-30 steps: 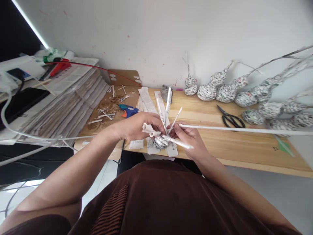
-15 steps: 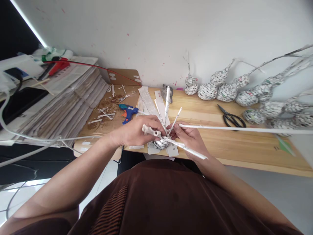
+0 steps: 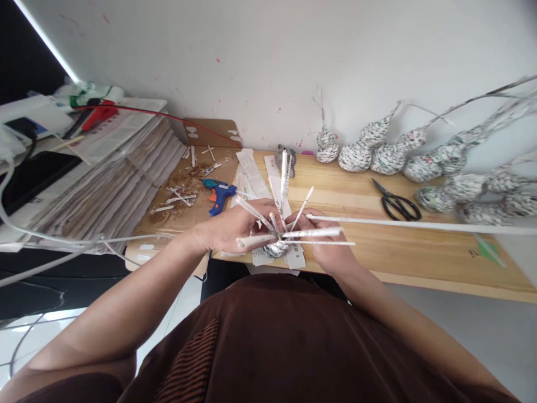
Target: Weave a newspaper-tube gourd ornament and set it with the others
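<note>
A small woven newspaper piece (image 3: 274,249) sits near the table's front edge, with several rolled paper tubes (image 3: 312,233) fanning out from its top. My left hand (image 3: 230,226) is closed at its left side, the fingertips partly hidden behind the tubes. On the other side, my right hand (image 3: 331,249) pinches a long white paper tube (image 3: 403,223), which runs out to the right edge of the view. Tubes cross in front of the right hand and cover some of its fingers. Newspaper strips (image 3: 254,174) lie under and behind the piece.
A blue glue gun (image 3: 224,193) lies on brown cardboard beside paper scraps (image 3: 180,197). Black scissors (image 3: 396,201) rest at the right. Finished woven gourd shapes (image 3: 356,154) line the wall. Stacked newspapers (image 3: 109,173) and white cables (image 3: 54,239) fill the left.
The short tubes round the woven piece have shifted; two now point right and others lean left. My hands stay in nearly the same place, still close to the piece.
</note>
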Motion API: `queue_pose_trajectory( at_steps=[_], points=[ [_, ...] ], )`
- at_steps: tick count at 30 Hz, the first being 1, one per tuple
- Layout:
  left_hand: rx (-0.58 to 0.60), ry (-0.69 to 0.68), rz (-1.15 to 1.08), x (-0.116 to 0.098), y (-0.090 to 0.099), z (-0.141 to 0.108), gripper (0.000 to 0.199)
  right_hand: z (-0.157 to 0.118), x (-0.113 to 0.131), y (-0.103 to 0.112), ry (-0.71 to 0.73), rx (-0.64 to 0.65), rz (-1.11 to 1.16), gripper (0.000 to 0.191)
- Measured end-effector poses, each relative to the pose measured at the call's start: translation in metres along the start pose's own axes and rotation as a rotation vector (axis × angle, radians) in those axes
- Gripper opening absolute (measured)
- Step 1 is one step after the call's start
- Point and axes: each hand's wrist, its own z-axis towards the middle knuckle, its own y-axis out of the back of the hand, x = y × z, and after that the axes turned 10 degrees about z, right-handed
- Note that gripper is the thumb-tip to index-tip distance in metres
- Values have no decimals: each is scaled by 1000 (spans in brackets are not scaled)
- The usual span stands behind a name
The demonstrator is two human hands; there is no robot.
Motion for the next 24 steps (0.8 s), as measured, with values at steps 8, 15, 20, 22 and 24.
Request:
queue_pose_trajectory(
  at_steps=[8,15,20,22,24],
  points=[
    [-270,239,-211,-4,-27,-11,8,-4,-2,-1,42,28,-20,34],
    [-409,473,-184,-13,-42,-12,13,-12,-2,-3,49,61,25,31],
    [-396,434,-189,-17,-40,-14,14,-20,-1,0,89,89,-78,27],
    [-440,400,-145,-18,-42,-15,10,-23,-3,1,108,87,-118,26],
    [-499,389,-119,-17,-45,-15,10,-25,-5,1,120,102,-106,23]
  ],
)
